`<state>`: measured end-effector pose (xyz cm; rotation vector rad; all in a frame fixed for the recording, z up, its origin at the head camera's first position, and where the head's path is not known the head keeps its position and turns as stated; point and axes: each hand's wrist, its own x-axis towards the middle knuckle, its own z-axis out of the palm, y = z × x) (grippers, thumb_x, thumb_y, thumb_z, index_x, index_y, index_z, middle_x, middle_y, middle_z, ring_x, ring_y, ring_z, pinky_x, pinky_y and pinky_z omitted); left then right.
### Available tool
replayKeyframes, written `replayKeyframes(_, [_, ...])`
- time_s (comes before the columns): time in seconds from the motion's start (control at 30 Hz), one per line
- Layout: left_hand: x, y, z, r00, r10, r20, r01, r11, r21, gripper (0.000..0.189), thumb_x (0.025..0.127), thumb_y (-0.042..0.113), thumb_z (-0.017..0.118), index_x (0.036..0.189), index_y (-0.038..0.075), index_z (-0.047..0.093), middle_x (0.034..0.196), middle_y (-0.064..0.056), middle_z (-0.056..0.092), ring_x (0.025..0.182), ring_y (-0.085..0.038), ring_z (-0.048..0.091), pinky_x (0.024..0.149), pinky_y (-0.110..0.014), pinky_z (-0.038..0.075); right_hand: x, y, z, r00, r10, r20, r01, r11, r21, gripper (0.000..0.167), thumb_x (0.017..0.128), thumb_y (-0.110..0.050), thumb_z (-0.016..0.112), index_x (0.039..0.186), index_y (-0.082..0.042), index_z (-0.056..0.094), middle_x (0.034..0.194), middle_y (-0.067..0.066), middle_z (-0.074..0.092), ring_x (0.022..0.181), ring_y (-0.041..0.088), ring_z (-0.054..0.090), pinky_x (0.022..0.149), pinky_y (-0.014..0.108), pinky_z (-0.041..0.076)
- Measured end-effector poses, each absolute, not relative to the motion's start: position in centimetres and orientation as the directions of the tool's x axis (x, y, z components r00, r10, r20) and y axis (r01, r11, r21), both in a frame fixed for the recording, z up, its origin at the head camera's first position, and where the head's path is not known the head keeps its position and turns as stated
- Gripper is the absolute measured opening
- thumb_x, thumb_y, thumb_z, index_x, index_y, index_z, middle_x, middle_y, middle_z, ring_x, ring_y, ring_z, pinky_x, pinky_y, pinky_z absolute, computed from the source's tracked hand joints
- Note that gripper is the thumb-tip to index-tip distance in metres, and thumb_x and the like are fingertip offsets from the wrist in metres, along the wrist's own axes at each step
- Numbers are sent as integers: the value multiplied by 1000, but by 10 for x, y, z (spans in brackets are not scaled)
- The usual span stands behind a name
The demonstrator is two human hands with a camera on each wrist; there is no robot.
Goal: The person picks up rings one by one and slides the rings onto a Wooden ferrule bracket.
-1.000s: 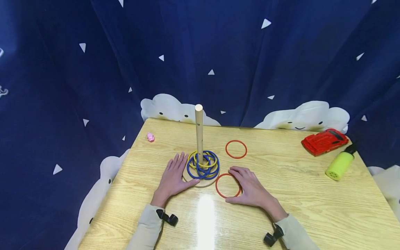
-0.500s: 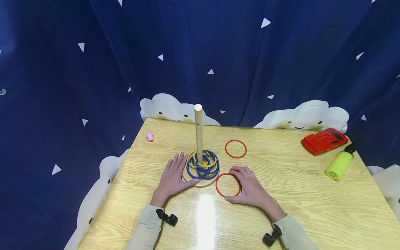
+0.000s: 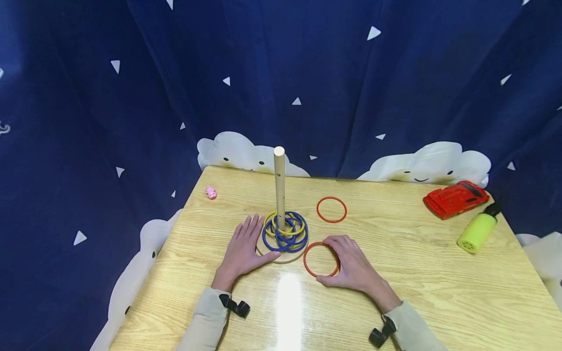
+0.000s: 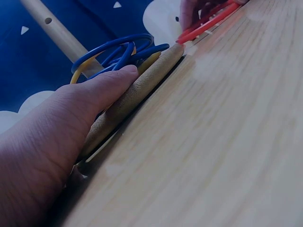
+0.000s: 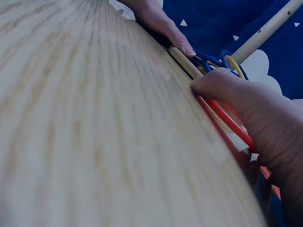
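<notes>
In the head view a wooden peg stands upright on a round wooden base. Blue rings and yellow rings lie loosely piled around its foot. My left hand lies at the base's left side with straight fingers, its thumb resting on the near rim, as the left wrist view also shows. To the right of the base, my right hand grips a red ring at its right side, thumb near and fingers far. Beyond it, a second red ring lies flat.
On the wood-grain table, a small pink pig figure sits at the far left. A red toy car and a yellow-green bottle with a black top lie at the right. A dark blue curtain hangs behind the far edge.
The right hand's fingers have closed in slightly on the near red ring, which has shifted a tiny bit. The left hand and the peg base stay where they were.
</notes>
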<state>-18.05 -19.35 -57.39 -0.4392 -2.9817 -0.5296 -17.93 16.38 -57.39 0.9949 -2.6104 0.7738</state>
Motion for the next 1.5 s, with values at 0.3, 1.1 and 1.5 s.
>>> replayKeyframes(0.3, [-178,-195,-576,-954,271,130,299,897,325,120,83,88,52,169,13,15,175,-10,17,161,-32,11,130,-49,11,-177,166,-570,-743,-544,389,-668,638,-382,97,65,-75,84,135,-11,64,129,1,64,119,21,57,93,45,50])
replayKeyframes(1.1, [-181,-192,-573,-952,270,143,303,895,328,120,83,89,52,169,12,18,174,-12,18,161,-33,13,130,-51,12,-203,175,-489,-732,-552,400,-680,635,-368,85,63,-61,91,128,-12,67,105,-9,66,100,14,61,84,43,52])
replayKeyframes(1.5, [-180,-193,-574,-954,268,131,297,898,324,120,83,88,53,169,13,16,174,-9,17,161,-32,13,130,-48,11,-221,174,-428,-692,-517,503,-715,583,-385,84,62,-49,95,130,-9,67,115,1,72,110,24,63,95,52,49])
